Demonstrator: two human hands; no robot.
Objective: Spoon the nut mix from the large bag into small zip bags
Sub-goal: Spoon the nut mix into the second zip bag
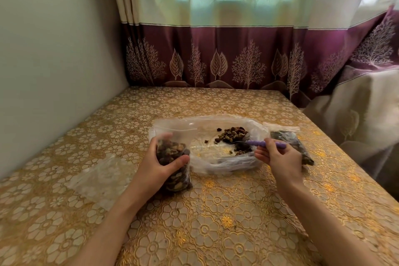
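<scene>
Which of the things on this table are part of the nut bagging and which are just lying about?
In use:
large bag
nut mix
purple spoon in right hand
small zip bag in left hand
filled bag
empty bags

Lying about:
curtain
tablecloth

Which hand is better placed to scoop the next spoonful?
Right hand: it holds the purple spoon, its bowl in the large bag. Left hand grips the small bag.
</scene>
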